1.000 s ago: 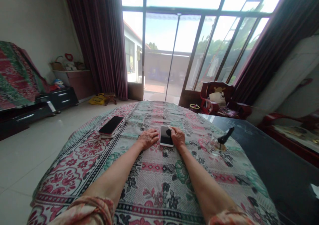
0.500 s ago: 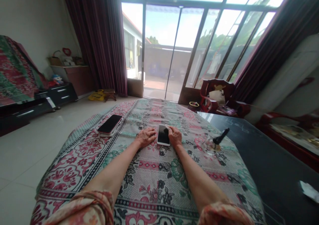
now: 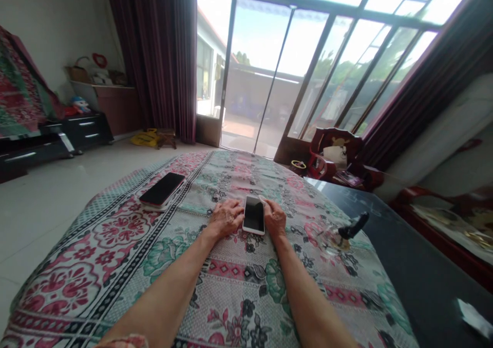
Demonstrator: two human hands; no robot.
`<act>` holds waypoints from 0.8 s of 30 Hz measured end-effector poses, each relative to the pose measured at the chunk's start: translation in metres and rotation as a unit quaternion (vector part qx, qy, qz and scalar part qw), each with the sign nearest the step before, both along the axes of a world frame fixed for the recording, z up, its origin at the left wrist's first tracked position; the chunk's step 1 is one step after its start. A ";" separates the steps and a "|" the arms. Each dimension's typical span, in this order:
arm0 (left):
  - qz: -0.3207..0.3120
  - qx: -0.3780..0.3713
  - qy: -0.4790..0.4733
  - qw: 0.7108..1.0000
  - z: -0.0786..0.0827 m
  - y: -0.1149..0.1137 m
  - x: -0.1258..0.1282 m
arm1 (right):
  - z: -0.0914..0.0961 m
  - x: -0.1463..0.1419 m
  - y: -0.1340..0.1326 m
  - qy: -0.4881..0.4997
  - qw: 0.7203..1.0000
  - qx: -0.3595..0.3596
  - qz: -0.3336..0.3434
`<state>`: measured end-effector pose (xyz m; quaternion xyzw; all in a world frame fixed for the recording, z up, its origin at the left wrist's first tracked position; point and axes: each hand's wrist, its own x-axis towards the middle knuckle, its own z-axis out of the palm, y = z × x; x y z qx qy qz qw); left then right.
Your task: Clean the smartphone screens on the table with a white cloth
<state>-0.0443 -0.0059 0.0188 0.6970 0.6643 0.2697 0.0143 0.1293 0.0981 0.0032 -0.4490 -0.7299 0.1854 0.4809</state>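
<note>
A white-edged phone point(image 3: 254, 214) with a dark screen lies flat on a flowered cloth point(image 3: 239, 286) in front of me. My left hand point(image 3: 225, 217) rests on the cloth against the phone's left edge, fingers curled down. My right hand point(image 3: 274, 217) is against the phone's right edge, its fingers bent round the upper right corner. A second phone with a dark screen and red rim point(image 3: 162, 189) lies on the cloth to the far left, away from both hands.
A small clear glass dish with a black handle point(image 3: 342, 234) sits on the cloth to the right. Beyond it is a dark glossy tabletop point(image 3: 416, 266). Red wooden chairs point(image 3: 335, 155) stand by the glass doors; low black cabinets point(image 3: 57, 142) line the left wall.
Both hands stay at the sides of the white-edged phone. The view has tilted and shifted a little, so everything sits slightly lower and to the right.
</note>
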 end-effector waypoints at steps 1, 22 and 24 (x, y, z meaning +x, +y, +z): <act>-0.001 -0.003 0.003 1.000 0.001 0.000 0.000 | 0.000 0.001 0.000 -0.001 1.000 0.001 0.003; 0.010 -0.018 0.008 1.000 0.000 0.003 0.001 | 0.030 -0.043 0.001 -0.354 0.933 -0.017 -0.067; 0.011 -0.016 0.007 1.000 0.000 0.003 0.001 | 0.027 -0.046 0.000 -0.362 0.930 -0.002 -0.057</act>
